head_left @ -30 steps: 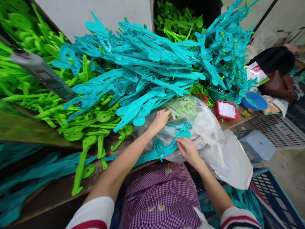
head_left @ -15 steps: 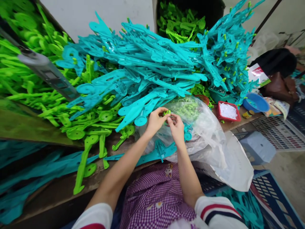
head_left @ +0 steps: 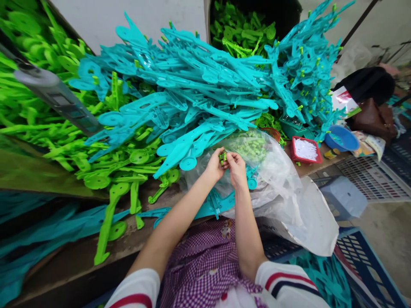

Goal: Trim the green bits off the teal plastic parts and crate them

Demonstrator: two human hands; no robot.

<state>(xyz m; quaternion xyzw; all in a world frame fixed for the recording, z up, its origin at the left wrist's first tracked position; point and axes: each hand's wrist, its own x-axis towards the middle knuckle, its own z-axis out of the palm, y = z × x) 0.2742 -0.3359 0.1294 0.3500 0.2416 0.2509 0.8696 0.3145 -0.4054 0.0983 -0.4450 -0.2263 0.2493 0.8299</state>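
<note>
My left hand [head_left: 214,166] and my right hand [head_left: 237,170] meet above a clear plastic bag [head_left: 276,171]. Between their fingertips is a small green plastic piece [head_left: 222,157], partly covered by the fingers, which are closed on it from both sides. Several loose green pieces [head_left: 252,145] lie in the bag just beyond my hands. Below my wrists, a long turquoise plastic part [head_left: 221,204] lies along the near table edge, partly hidden by my forearms.
Turquoise parts [head_left: 199,81] are heaped behind my hands, with green parts [head_left: 112,171] piled to the left. A red tray [head_left: 306,149] of white pieces and a blue bowl [head_left: 342,137] stand on the right. A blue crate [head_left: 369,256] sits below at right.
My left hand has turned, and the small green piece now shows at a different angle between the fingers. The whole view has shifted slightly.
</note>
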